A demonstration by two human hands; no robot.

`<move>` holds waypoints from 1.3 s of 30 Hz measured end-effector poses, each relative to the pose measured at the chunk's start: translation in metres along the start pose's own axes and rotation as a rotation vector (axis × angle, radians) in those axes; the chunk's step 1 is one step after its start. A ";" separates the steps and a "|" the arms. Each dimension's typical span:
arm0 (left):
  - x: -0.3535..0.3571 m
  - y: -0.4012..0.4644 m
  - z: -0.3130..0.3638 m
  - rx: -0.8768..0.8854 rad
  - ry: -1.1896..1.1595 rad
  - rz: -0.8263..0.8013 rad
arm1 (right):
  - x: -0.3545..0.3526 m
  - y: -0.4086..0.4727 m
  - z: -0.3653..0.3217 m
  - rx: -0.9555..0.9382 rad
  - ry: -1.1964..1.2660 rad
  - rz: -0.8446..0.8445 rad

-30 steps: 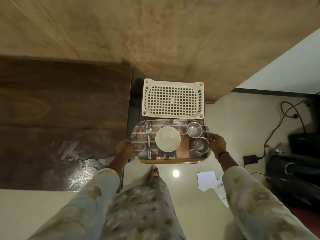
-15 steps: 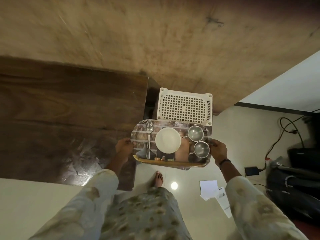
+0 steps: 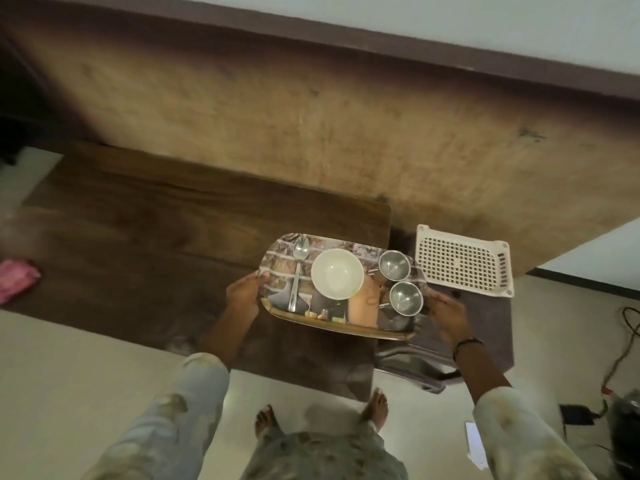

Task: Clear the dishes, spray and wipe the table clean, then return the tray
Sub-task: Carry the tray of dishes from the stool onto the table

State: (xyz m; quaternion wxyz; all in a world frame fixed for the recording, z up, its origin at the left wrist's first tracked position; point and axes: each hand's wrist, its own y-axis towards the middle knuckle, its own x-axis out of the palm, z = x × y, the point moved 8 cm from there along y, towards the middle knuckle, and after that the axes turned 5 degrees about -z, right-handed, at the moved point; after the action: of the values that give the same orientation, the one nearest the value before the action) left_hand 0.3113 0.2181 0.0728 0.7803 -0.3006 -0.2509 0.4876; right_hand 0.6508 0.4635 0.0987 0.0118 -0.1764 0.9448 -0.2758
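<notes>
Glossy oval printed tray [image 3: 277, 271] gripped at both ends, left hand [image 3: 242, 295] and right hand [image 3: 446, 315] curled round its rim, over the dark wood-grain table [image 3: 138, 237] — round white bowl [image 3: 337, 278], steel spoon [image 3: 298, 268], two shiny steel cups [image 3: 394, 265] aboard, perforated cream plastic basket [image 3: 464, 261] beside, pink, possibly cloth, lump [image 3: 15, 280] far left.

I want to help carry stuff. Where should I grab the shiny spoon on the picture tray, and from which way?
Take the shiny metal spoon by its long thin handle, the end nearest the person. It lies flat on the picture-printed oval tray, bowl end pointing away, with the white round bowl close on its right. Come from above and pinch the handle's two edges, probably easiest near the tip.
</notes>
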 end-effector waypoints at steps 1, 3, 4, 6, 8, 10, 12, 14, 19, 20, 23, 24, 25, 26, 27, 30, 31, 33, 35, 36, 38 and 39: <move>-0.019 0.002 0.013 0.007 -0.027 -0.001 | 0.024 -0.008 -0.002 -0.006 0.042 -0.030; -0.055 0.001 0.037 0.019 -0.083 0.011 | 0.065 -0.020 -0.004 -0.013 0.112 -0.089; -0.074 -0.002 0.050 0.033 -0.107 0.030 | 0.088 -0.026 -0.005 -0.021 0.140 -0.135; -0.105 -0.014 0.078 0.062 -0.176 0.063 | 0.131 -0.033 -0.005 -0.022 0.164 -0.188; -0.131 -0.019 0.099 0.082 -0.231 0.094 | 0.165 -0.035 -0.004 0.006 0.144 -0.175; -0.157 -0.018 0.118 0.098 -0.255 0.138 | 0.195 -0.033 -0.002 0.008 0.129 -0.140; -0.178 -0.016 0.135 0.109 -0.283 0.168 | 0.220 -0.027 0.003 0.029 0.088 -0.122; -0.203 -0.010 0.150 0.118 -0.285 0.211 | 0.246 -0.022 0.007 0.048 0.057 -0.117; -0.240 0.001 0.175 0.135 -0.232 0.255 | 0.302 -0.012 0.018 0.076 0.072 -0.139; -0.244 0.005 0.181 0.149 -0.227 0.249 | 0.313 -0.009 0.021 0.083 0.073 -0.133; -0.257 0.021 0.196 0.172 -0.215 0.249 | 0.342 0.004 0.026 0.101 0.073 -0.128; -0.262 0.028 0.200 0.162 -0.212 0.251 | 0.351 0.008 0.028 0.107 0.072 -0.122; -0.269 0.039 0.203 0.157 -0.198 0.257 | 0.361 0.014 0.031 0.115 0.069 -0.115; -0.276 0.050 0.208 0.155 -0.176 0.265 | 0.371 0.018 0.033 0.123 0.070 -0.106; -0.282 0.057 0.210 0.154 -0.153 0.270 | 0.379 0.020 0.034 0.127 0.065 -0.097; -0.303 0.086 0.221 0.119 -0.089 0.262 | 0.407 0.029 0.038 0.138 0.058 -0.084; -0.310 0.095 0.224 0.115 -0.076 0.256 | 0.415 0.031 0.040 0.138 0.060 -0.085; -0.319 0.108 0.233 0.124 -0.060 0.244 | 0.430 0.032 0.044 0.143 0.054 -0.073; -0.328 0.124 0.239 0.114 -0.054 0.230 | 0.442 0.033 0.052 0.169 0.055 -0.048; -0.334 0.130 0.241 0.111 -0.048 0.238 | 0.448 0.032 0.055 0.184 0.057 -0.037; -0.344 0.143 0.242 0.092 -0.020 0.255 | 0.457 0.032 0.064 0.209 0.068 -0.023; -0.350 0.151 0.241 0.072 -0.007 0.260 | 0.460 0.033 0.070 0.219 0.066 -0.016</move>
State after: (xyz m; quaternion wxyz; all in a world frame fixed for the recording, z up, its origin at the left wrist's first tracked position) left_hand -0.0853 0.0051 0.0973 0.7199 -0.3008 -0.1949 0.5943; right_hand 0.2174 0.2972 0.0563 -0.0024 -0.1726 0.9073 -0.3833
